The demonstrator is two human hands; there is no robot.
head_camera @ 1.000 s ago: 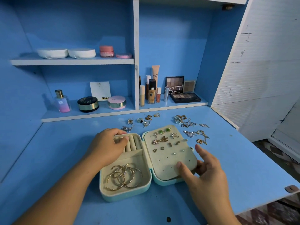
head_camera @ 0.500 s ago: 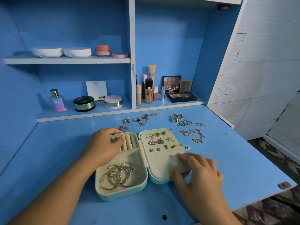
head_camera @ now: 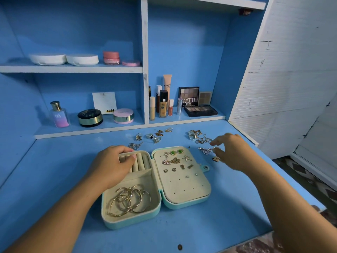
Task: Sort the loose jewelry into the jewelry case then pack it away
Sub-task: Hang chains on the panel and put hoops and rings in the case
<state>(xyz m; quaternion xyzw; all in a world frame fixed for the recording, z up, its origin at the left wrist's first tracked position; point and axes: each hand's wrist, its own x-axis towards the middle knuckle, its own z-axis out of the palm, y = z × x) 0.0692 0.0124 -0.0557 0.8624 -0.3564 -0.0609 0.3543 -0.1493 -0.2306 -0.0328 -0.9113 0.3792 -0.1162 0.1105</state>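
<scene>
An open teal jewelry case (head_camera: 131, 222) lies on the blue desk. Its left half holds several gold bangles (head_camera: 130, 200) and cream ring rolls (head_camera: 141, 161). The right half is a cream earring panel (head_camera: 182, 189) with several earrings pinned on, two of them green (head_camera: 176, 152). My left hand (head_camera: 111, 165) grips the case's far left rim, thumb outside and fingers on the rolls. My right hand (head_camera: 231, 152) hovers beside the panel, fingers spread around a silver piece (head_camera: 205, 150) and holding nothing. More loose rings (head_camera: 151, 136) and charms (head_camera: 197, 136) lie behind the case.
Just behind the loose jewelry runs a low shelf with a perfume bottle (head_camera: 59, 115), round compacts (head_camera: 89, 117), several makeup tubes (head_camera: 163, 106) and an eyeshadow palette (head_camera: 200, 110). The desk's right edge (head_camera: 244, 132) runs close to my right hand, beside a white wall.
My right hand has left the front of the earring panel and moved up and right to the loose jewelry. My left hand has stayed on the case.
</scene>
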